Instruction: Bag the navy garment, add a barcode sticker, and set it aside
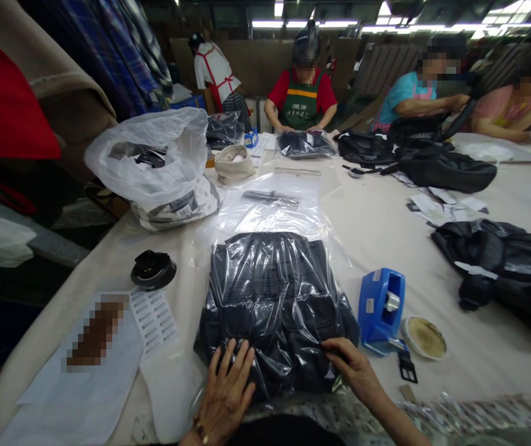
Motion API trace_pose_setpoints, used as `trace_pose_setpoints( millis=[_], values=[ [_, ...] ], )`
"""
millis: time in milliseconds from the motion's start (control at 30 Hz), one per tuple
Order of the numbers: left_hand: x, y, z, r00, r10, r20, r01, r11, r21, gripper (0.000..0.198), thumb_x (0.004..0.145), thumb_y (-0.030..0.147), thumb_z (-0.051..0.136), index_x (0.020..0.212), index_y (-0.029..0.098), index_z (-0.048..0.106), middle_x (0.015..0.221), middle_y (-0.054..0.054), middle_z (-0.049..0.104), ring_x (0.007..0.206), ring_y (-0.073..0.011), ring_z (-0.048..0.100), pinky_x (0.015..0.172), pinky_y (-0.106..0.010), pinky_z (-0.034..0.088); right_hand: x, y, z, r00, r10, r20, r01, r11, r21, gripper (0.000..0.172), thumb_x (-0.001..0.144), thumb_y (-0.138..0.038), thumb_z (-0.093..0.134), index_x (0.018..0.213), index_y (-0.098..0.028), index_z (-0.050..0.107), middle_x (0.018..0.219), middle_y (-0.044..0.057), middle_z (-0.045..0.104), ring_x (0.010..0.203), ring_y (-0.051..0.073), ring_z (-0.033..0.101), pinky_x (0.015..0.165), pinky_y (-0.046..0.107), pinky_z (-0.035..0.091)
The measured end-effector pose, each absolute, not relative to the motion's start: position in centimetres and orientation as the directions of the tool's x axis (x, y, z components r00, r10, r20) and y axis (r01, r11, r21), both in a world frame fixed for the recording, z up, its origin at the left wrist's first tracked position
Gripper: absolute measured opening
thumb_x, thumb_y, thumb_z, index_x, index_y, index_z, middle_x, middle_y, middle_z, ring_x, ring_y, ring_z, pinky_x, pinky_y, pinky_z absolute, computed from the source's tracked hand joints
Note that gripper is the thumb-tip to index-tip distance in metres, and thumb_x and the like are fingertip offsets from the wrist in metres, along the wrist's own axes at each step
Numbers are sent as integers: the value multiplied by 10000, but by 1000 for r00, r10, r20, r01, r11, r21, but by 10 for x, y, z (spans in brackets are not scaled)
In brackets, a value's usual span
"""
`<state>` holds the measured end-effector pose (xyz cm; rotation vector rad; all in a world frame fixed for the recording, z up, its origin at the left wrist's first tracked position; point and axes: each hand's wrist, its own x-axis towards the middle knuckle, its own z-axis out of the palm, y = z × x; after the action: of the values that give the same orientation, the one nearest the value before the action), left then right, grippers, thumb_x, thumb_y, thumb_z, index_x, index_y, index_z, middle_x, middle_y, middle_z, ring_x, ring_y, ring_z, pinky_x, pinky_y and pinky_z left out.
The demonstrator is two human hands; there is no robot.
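A black backpack [272, 310] lies flat inside a clear plastic bag [265, 214] in front of me, and the bag's loose end stretches away across the table. My left hand [228, 387] rests palm down on the bag's near left part, fingers spread. At the near right, my right hand [351, 367] has its thumb and fingertips close together on the plastic, seemingly pinching it. Just right of the bag stands a blue tape dispenser [381, 310]. Beside it are a round tub [425, 338] with tan contents and a black buckle [407, 367].
Label sheets [156, 322] and white paper [102, 378] lie at left, near a black round object [153, 271]. A stuffed white plastic bag [153, 167] and a cloth pouch [234, 164] stand behind. Black bags [502, 266] lie at right. Several co-workers are around the table.
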<state>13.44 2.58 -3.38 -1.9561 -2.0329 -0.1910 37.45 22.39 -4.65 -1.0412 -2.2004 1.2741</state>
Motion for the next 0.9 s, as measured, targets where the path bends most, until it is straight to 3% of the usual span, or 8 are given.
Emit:
trace_pose_setpoints(
  millis=[233, 433, 633, 900],
  values=[
    [132, 21, -31, -8, 960, 279, 992, 43, -118, 572, 783, 345, 528, 1311, 168, 400, 1358, -56, 443, 1313, -269, 257, 1100, -427, 124, 377, 229, -36, -725, 687, -42, 381, 349, -856, 328, 750, -503, 588, 940, -239, 630, 886, 47, 644, 842, 209, 592, 751, 355, 499],
    [132, 22, -31, -8, 956, 294, 994, 40, -102, 579, 782, 321, 540, 1317, 160, 389, 1358, -70, 441, 1319, -272, 248, 1100, -430, 124, 365, 221, -35, -657, 754, 12, 476, 427, -769, 345, 778, -559, 517, 770, -227, 612, 739, 23, 622, 732, 191, 571, 660, 327, 465],
    [134, 20, -28, 5, 952, 305, 993, 30, -113, 548, 791, 287, 535, 1304, 148, 403, 1348, -90, 450, 1305, -294, 278, 1067, -459, 212, 351, 218, -39, -542, 840, -3, 619, 397, -677, 464, 771, -656, 417, 613, -241, 556, 599, 6, 575, 608, 183, 541, 564, 308, 410],
    [142, 23, -28, -57, 945, 323, 991, 94, -100, 512, 810, 323, 501, 1291, 166, 423, 1366, -67, 431, 1308, -276, 272, 1063, -449, 215, 343, 217, -45, -453, 891, -47, 728, 338, -596, 508, 732, -714, 378, 582, -253, 528, 540, -7, 556, 533, 181, 540, 520, 308, 386]
  ],
)
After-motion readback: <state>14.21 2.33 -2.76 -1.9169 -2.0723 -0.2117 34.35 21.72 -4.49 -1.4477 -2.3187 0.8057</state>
